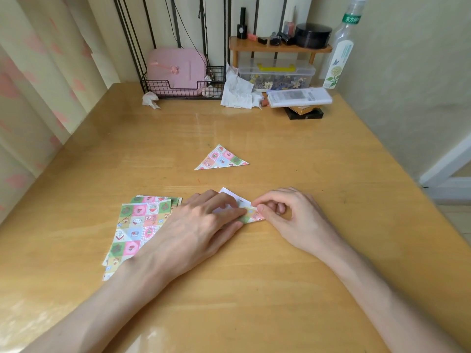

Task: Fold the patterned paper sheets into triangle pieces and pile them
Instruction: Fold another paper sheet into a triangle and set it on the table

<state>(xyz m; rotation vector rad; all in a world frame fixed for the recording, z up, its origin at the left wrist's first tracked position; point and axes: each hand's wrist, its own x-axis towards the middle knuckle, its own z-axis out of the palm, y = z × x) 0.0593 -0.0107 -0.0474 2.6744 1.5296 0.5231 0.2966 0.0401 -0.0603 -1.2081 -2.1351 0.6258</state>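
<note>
Just below the middle of the frame, the left hand (pixel 193 225) lay flat, its straight fingers pressing a half-folded sheet (pixel 251 214) onto the table (pixel 254 289), while the right hand (pixel 293 217), fingers curled, pinched that sheet's right corner. Left of the hands, partly under the left wrist, sat a stack of flat patterned sheets (pixel 135 225). Farther up, at the centre, one finished triangle (pixel 221 159) lay alone, and a wire basket (pixel 178 90) and a clear bottle (pixel 341 47) stood near the top edge.

Hands close together: left hand (pixel 198 225) flat, fingers straight; right hand (pixel 293 217) curled, seemingly pinching the paper sheet (pixel 251 216).
</note>
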